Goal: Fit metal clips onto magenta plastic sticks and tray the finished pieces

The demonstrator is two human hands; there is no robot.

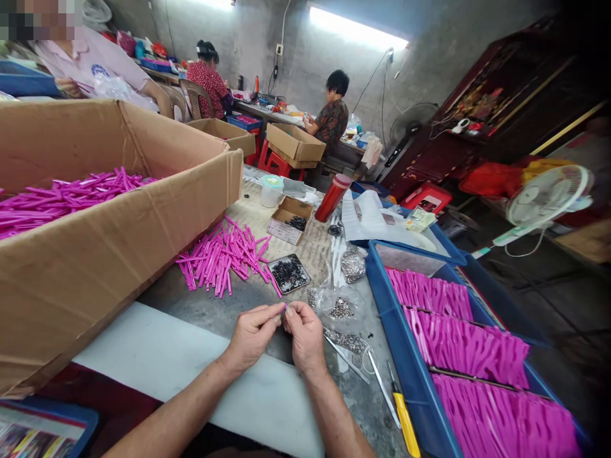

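My left hand (252, 335) and my right hand (305, 334) meet over the near part of the table, thumbs and fingertips pinched together. Between them a bit of a pink plastic piece (285, 307) shows; the fingers hide most of it. Just beyond lies a metal tray (308, 280) of small black parts (289, 272). A loose heap of slim pink plastic pieces (222, 257) spreads to its left. To the right of my hands, a clear plastic bag (356, 305) holds small silvery metal parts (340, 308).
A large cardboard box (157, 235) of pink pieces stands left. At right, a blue crate (398, 362) holds rows of pink items. Tweezers (382, 385) and a yellow-handled screwdriver (405, 420) lie beside it. A red flask (333, 198) stands farther back. Several people sit beyond.
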